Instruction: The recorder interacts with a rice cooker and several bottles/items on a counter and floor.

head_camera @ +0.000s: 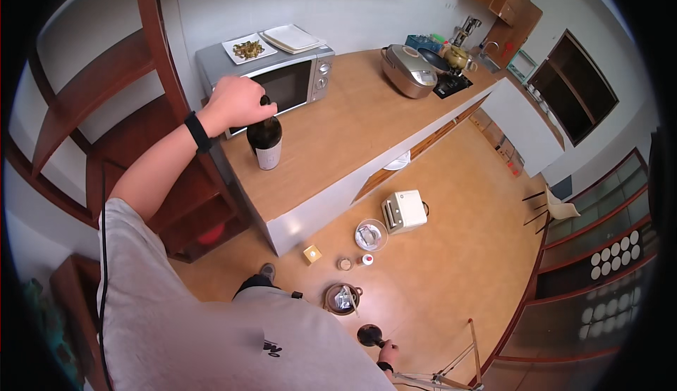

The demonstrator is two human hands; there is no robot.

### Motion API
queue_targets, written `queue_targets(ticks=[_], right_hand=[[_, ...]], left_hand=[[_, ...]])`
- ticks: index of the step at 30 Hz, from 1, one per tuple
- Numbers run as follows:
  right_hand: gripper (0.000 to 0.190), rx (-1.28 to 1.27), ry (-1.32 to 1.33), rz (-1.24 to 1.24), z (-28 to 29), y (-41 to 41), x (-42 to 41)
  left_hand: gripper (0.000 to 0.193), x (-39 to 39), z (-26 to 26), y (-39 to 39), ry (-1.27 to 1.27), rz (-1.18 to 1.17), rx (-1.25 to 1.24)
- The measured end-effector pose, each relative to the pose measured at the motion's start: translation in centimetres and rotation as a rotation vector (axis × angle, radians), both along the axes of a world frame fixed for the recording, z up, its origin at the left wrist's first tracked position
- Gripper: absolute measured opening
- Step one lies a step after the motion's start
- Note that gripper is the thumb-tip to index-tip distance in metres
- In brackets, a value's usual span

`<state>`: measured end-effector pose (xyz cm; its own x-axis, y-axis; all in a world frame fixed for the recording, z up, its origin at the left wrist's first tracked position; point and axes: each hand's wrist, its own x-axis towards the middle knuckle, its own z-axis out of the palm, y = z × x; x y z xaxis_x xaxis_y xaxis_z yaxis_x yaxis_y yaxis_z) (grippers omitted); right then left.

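Note:
My left hand [238, 104] reaches over the counter and grips the neck of a dark glass bottle [264, 133] with a pale label. The bottle stands near the counter's left end, in front of a silver microwave oven [283, 87]. Low on the other side, my right hand [389, 350] is closed around the narrow end of a dark, round-bodied object [369, 334], which looks like another bottle. It is held above the floor, and its far side is hidden.
A plate of food [248, 50] and stacked white plates [293, 38] top the microwave. Along the wooden counter [344, 110] stand a rice cooker [408, 70] and a pot [456, 58]. A brown pot [341, 299], clear bowl [371, 235], yellow box [312, 254] and white appliance [404, 211] rest on the floor.

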<state>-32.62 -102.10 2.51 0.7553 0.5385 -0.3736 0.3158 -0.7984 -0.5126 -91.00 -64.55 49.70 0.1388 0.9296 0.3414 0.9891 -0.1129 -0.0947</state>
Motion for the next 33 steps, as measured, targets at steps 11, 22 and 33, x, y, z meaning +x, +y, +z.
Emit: queue_targets(ticks=[11, 22, 33], right_hand=[[0.030, 0.354, -0.113, 0.221, 17.4, 15.7, -8.6], [0.023, 0.538, -0.214, 0.622, 37.5, 32.1, -24.9], [0.042, 0.443, -0.331, 0.948, 37.2, 44.2, -36.0]], left_hand=[[0.045, -8.0, -2.6, 5.9, -0.119, 0.046, -0.118], [0.041, -9.4, -6.4, 9.2, -0.123, -0.074, -0.199], [0.040, -9.3, -8.4, 11.1, -0.106, -0.095, -0.175]])
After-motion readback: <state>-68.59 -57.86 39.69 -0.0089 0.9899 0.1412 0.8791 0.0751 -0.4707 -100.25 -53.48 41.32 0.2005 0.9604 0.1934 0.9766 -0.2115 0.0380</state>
